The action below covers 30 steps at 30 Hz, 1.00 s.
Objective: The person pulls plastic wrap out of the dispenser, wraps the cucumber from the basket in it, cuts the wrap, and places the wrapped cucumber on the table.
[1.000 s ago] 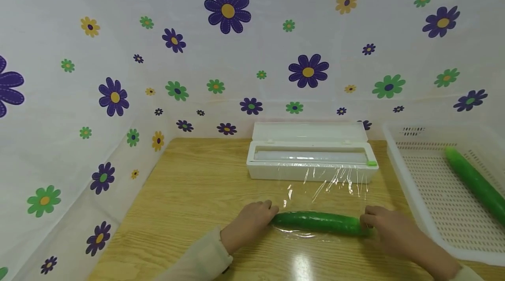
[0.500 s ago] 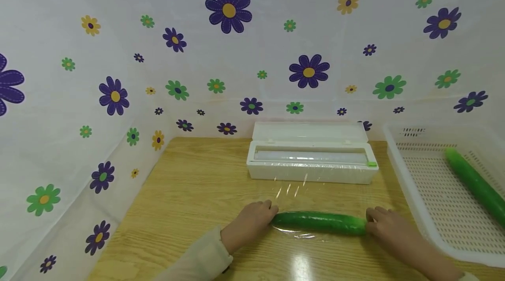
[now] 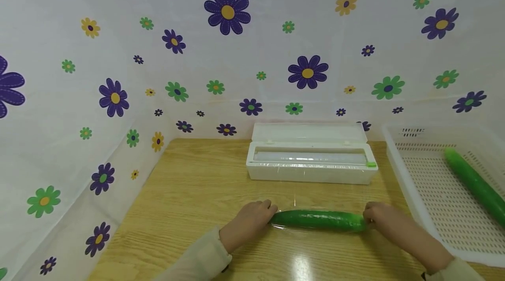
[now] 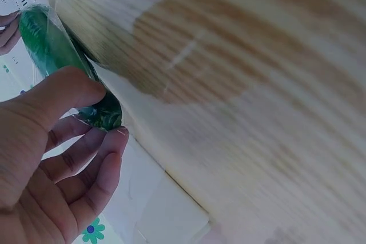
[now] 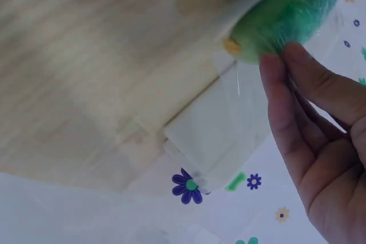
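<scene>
Your left hand (image 3: 249, 222) and your right hand (image 3: 388, 224) are well apart, one at each end of a long, shiny green cucumber (image 3: 319, 220). Your left thumb and fingers wrap round its dark end. Your right thumb and finger pinch thin, clear plastic film (image 5: 238, 79) right by its pale end — you can't tell if they touch the skin under it.

This cucumber lies sideways in front of you, low over the yellow-brown wooden table (image 3: 189, 193), with film over it. Faint shiny lines show more film between it and the long white plastic box (image 3: 311, 174) behind. That box has its white lid (image 3: 309, 132) up, a pale roll (image 3: 309, 157) inside and a small bright green piece (image 3: 371, 164) at its right end.

On your right sits a white plastic basket (image 3: 415, 202) full of little holes — another long green cucumber (image 3: 475, 182) lies in it, on a slant. White cloth (image 3: 256, 48) with purple, green and yellow flowers hangs behind the table and on your left.
</scene>
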### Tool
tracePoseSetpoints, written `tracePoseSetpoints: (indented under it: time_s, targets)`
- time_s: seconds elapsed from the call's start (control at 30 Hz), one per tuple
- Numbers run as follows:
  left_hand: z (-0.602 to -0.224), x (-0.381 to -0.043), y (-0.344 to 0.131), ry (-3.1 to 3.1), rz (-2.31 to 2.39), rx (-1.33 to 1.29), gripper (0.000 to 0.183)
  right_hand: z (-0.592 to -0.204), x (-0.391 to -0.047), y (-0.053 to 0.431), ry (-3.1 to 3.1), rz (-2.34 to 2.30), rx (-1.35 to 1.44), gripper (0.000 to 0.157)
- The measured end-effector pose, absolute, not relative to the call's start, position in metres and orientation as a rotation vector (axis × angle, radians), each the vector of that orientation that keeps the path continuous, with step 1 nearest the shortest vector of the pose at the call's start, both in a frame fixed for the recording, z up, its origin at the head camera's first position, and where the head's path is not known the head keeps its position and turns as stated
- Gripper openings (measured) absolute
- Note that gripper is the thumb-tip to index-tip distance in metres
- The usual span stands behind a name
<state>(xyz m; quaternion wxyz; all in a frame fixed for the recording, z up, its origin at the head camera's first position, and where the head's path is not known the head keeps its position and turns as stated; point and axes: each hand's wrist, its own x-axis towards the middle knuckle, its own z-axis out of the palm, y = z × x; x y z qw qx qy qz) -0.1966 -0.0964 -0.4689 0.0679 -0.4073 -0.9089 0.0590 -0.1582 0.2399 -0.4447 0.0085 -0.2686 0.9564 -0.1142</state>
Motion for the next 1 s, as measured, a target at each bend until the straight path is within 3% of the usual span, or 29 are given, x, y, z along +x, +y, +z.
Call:
tracePoseSetpoints:
  time_s: [0.13,0.4,0.63,0.87,1.0]
  targets:
    - [-0.468,-0.198,-0.097,-2.74,0.214,-1.23,0.019,-0.438,-0.163,0.239,2.909,-0.471,-0.729,0.024]
    - [-0.465,-0.2,-0.097,-2.762,0.252,-1.265,0.024,-0.438,-0.163,0.234,2.991,-0.446,-0.765,0.033]
    - [-0.461,-0.202,-0.097,-2.837,0.226,-1.264,0.029,-0.44,-0.166,0.23,3.034,-0.4,-0.624,0.015]
    - [-0.46,-0.203,-0.096,-2.84,0.236,-1.283,0.031,-0.443,-0.167,0.23,3.048,-0.499,-0.356,0.027]
    - [-0.46,-0.203,-0.096,-2.841,0.239,-1.291,0.033,-0.443,-0.167,0.229,3.028,-0.504,-0.258,0.023]
